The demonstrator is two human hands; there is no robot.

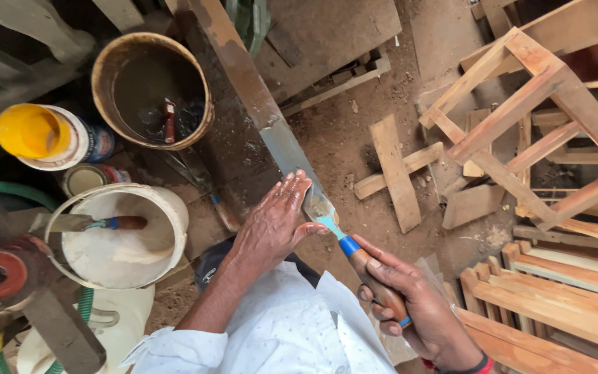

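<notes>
- The flat metal putty knife with a brown wooden handle and blue collar [340, 239] lies in the middle of the view, and its pale, paste-smeared blade rests on the long, narrow wooden plank with a grey filled patch [257, 104].
- The long axis of the knife runs diagonally, from the handle at lower right up to the blade at upper left, nearly along the plank.
- The right hand [417, 305] is closed around the wooden handle, fingers wrapped together on it, so the blade points away from this grip, up and to the left.
- The left hand [271, 221] is nearer to the blade: its fingers lie flat and spread, pressing on the blade and the plank, and hold nothing.
- To the left stands a white plastic bucket of pale paste [122, 235] with a second scraper [88, 223] inside.
- Further away are a rusty round bucket with dark liquid [152, 90], a yellow-lidded can [50, 135], and an unfinished wooden stool frame [541, 125] on the dusty floor [340, 145].
</notes>
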